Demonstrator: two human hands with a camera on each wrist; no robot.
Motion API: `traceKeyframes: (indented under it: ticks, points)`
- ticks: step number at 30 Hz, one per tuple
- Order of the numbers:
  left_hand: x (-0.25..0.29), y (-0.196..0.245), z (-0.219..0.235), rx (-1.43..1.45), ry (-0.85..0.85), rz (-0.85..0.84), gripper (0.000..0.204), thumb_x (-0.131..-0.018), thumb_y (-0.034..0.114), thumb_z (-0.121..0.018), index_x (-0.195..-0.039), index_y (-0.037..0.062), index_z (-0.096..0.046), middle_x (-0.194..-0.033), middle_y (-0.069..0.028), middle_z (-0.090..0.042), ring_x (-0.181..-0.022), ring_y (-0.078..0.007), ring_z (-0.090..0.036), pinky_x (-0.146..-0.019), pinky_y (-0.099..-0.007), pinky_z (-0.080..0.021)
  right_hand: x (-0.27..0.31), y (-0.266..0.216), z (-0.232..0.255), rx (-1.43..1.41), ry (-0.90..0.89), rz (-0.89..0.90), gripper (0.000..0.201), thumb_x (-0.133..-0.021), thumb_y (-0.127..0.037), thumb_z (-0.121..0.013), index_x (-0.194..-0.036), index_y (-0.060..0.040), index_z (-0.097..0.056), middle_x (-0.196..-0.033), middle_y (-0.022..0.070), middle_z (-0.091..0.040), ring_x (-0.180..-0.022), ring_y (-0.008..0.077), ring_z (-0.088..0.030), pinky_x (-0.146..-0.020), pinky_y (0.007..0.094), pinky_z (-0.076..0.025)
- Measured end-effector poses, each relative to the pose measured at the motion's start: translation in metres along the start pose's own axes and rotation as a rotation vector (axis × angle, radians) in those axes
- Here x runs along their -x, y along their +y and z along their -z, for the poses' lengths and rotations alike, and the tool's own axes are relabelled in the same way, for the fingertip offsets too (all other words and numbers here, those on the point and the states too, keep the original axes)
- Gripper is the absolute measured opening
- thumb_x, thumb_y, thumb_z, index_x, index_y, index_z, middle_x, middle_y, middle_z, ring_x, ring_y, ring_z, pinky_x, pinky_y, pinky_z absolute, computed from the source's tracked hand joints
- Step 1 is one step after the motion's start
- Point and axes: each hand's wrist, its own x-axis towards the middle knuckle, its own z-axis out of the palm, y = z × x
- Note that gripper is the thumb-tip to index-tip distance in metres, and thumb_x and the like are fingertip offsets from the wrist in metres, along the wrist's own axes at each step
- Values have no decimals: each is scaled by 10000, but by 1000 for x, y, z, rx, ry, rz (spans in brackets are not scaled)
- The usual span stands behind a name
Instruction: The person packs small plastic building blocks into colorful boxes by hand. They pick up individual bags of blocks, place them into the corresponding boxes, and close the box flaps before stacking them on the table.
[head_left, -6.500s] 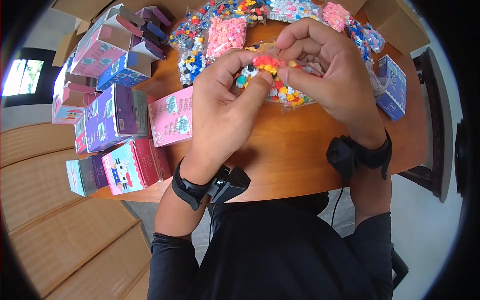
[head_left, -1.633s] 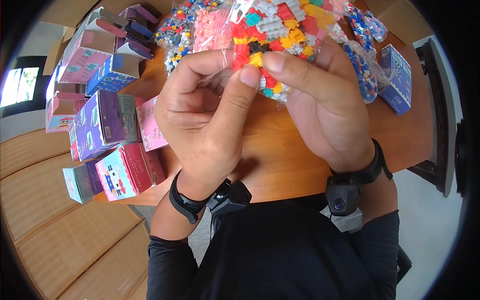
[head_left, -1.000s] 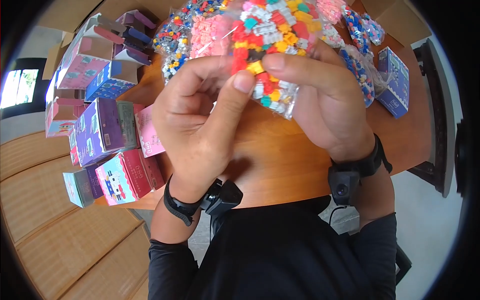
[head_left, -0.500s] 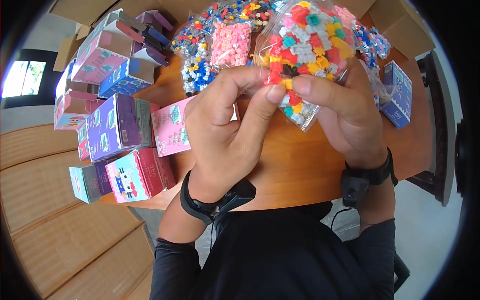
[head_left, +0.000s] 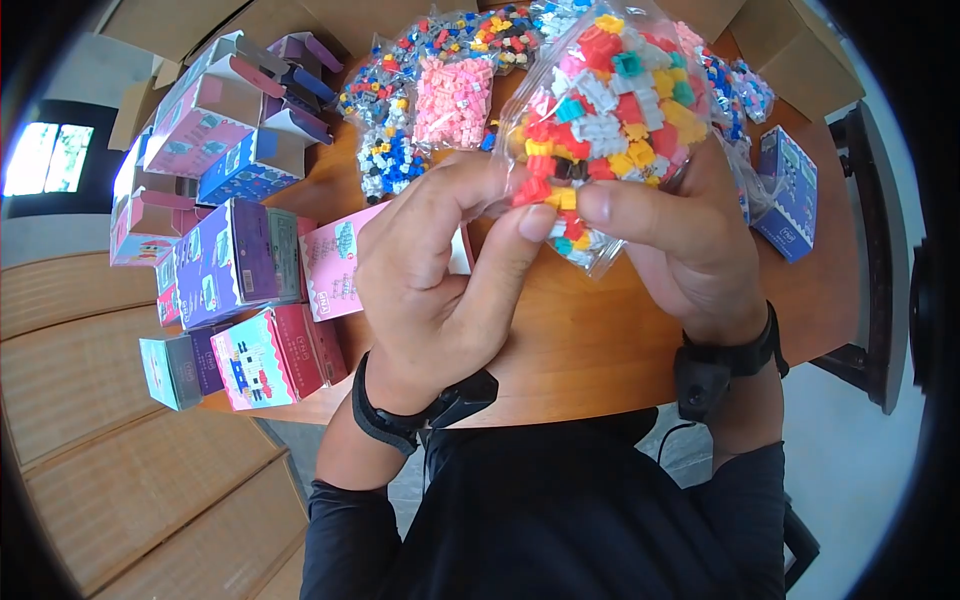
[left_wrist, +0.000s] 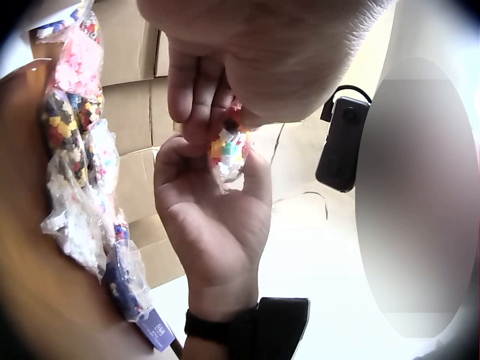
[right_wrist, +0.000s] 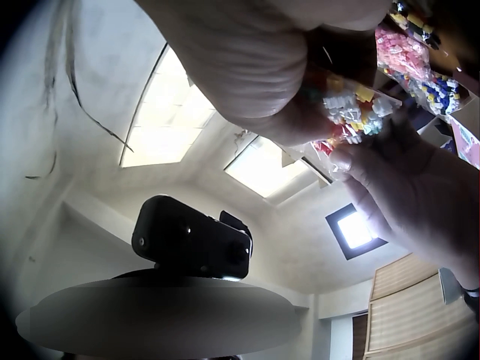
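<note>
A clear plastic bag of small coloured toy bricks [head_left: 625,110] is held up above the table in both hands, mostly red, yellow, grey and teal pieces. My left hand [head_left: 440,265] pinches its lower left edge between thumb and finger. From the right, my right hand [head_left: 690,235] grips the bag, its thumb pressed on the front close to the left thumb; its other fingers are hidden behind. In the left wrist view the bag [left_wrist: 229,154] sits between the two hands. The right wrist view shows the bag [right_wrist: 349,112] with the left hand [right_wrist: 405,195] at its edge.
More bags of bricks lie at the back of the table [head_left: 560,350], among them a pink-brick bag [head_left: 453,103]. Printed boxes, such as a purple box [head_left: 225,250] and a pink box [head_left: 335,260], stand at left. A blue-purple box [head_left: 787,195] stands at right, cardboard cartons [head_left: 800,60] behind.
Earlier the hands were lower over the bags, with only part of the bricks showing. The bag then came up close to the head camera; since then it has shifted slightly right and down, still held.
</note>
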Motion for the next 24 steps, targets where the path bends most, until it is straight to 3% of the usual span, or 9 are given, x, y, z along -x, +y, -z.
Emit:
traceKeyframes:
  ticks: [9, 15, 18, 24]
  points:
    - [-7, 2, 8, -105, -63, -102, 226, -689, -40, -655, -909, -41, -603, -741, -130, -621, -614, -208, -603, -588, -256, -470, -1, 6, 0, 77, 17, 23, 516, -739, -3, -666, -1223, 3, -487, -1118, 80, -614, -1038, 166, -604, -918, 322, -469]
    - [-5, 15, 6, -151, -62, 95, 192, -662, -32, -657, -845, -18, -602, -688, -102, -601, -558, -194, -582, -544, -252, -458, -2, 7, 2, 133, -7, -12, 499, -749, -25, -666, -1216, -1, -493, -1111, 68, -614, -1042, 162, -598, -927, 320, -460]
    - [-2, 13, 12, -199, -121, 69, 130, -785, 1, -652, -905, -37, -618, -760, -27, -624, -601, -55, -541, -559, -186, -415, -3, 8, 2, 107, -16, 7, 496, -754, -34, -666, -1217, -2, -493, -1119, 67, -608, -1043, 159, -596, -930, 319, -457]
    - [0, 13, 8, -172, -66, 67, 142, -807, -21, -642, -942, -57, -616, -788, -43, -627, -609, -54, -546, -557, -179, -422, 0, 15, 5, 177, 69, 106, 502, -762, -52, -682, -1223, 2, -490, -1124, 71, -603, -1048, 159, -593, -928, 324, -460]
